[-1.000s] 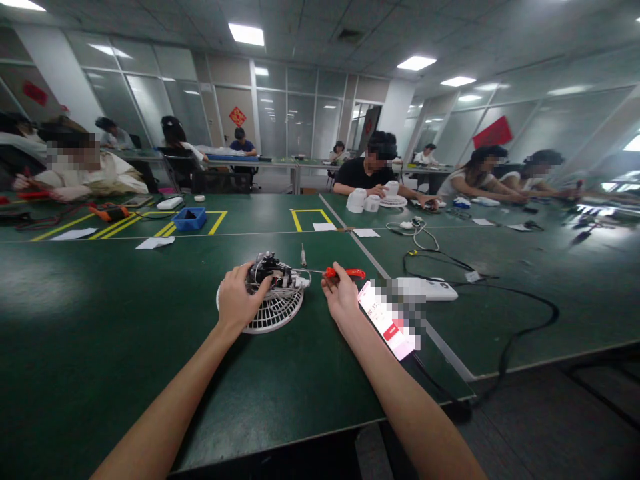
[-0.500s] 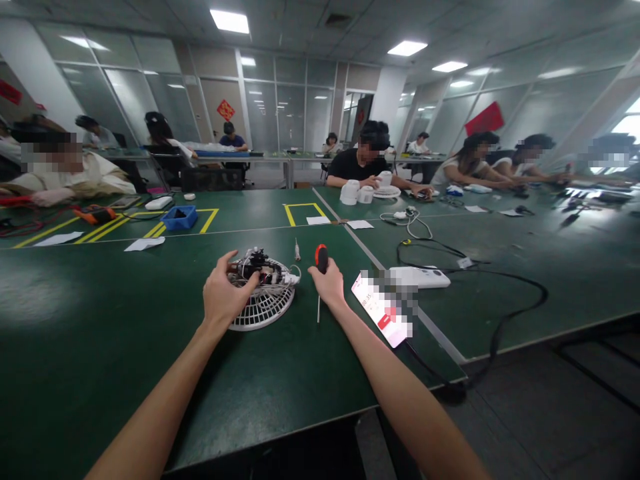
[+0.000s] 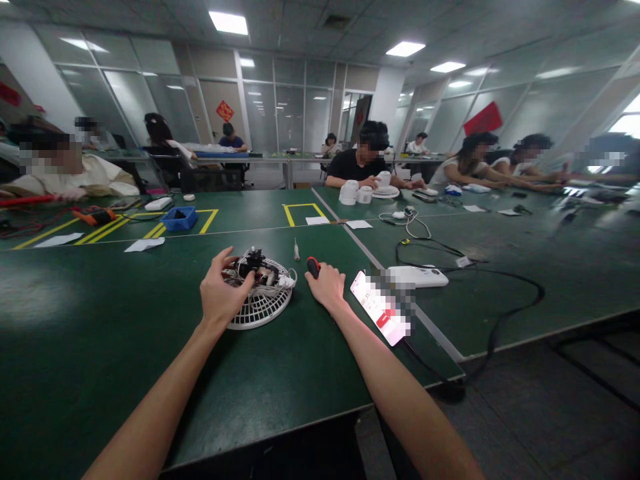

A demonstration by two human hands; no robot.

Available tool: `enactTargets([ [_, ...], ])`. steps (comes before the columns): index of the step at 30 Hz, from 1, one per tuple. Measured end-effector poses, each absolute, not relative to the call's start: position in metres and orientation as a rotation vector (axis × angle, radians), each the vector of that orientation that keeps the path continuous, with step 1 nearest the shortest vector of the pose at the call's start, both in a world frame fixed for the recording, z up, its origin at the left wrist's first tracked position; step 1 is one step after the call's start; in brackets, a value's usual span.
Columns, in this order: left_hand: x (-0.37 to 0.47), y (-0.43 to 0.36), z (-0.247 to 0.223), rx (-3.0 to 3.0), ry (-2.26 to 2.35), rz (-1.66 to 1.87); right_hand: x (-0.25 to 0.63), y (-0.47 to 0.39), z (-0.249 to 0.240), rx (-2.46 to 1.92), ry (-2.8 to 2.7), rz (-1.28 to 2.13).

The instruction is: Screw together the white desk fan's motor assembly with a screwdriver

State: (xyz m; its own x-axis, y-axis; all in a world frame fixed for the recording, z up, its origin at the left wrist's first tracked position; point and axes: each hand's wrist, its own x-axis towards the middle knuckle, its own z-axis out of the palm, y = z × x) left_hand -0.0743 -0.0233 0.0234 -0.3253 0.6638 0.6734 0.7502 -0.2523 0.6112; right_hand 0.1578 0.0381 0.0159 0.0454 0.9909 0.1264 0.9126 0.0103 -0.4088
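On the green table, a white round fan grille (image 3: 261, 311) lies flat, with a black motor assembly (image 3: 257, 265) and loose white wires on top of it. My left hand (image 3: 223, 291) grips the assembly from the left, thumb in front and fingers behind. To the right, my right hand (image 3: 327, 287) is low over the table, closed round a screwdriver (image 3: 313, 267). Its red and black handle pokes out past the thumb; the shaft is hidden. A small, thin tool (image 3: 297, 250) with a pale handle lies between the two hands, farther back.
Right of my right hand lies a lit phone (image 3: 380, 310), beside a white power bank (image 3: 425, 276) and a black cable (image 3: 520, 273). Farther off are a blue bin (image 3: 180, 218), paper sheets (image 3: 145, 245) and white cups (image 3: 349, 193). A person in black (image 3: 357, 163) works across the table.
My right hand has lowered and turned, tipping the screwdriver from upright to leaning left, and its shaft has gone out of sight. My left hand stays on the motor assembly.
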Motion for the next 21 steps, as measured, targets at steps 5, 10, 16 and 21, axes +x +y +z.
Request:
enactTargets([
  [5, -0.083, -0.023, 0.027, -1.784, -1.899, -1.621, 0.158, 0.038, 0.012, -1.957, -1.943, 0.219],
  [10, -0.103, -0.028, 0.036, -1.803, -1.938, -1.600, 0.158, 0.038, 0.012, -1.927, -1.915, 0.242],
  [16, -0.142, -0.035, 0.035, -1.726, -1.999, -1.652, 0.158, 0.037, 0.015, -1.924, -1.938, 0.251],
  [21, -0.175, -0.043, 0.035, -1.612, -2.061, -1.622, 0.158, 0.037, 0.017, -1.923, -1.945, 0.231],
])
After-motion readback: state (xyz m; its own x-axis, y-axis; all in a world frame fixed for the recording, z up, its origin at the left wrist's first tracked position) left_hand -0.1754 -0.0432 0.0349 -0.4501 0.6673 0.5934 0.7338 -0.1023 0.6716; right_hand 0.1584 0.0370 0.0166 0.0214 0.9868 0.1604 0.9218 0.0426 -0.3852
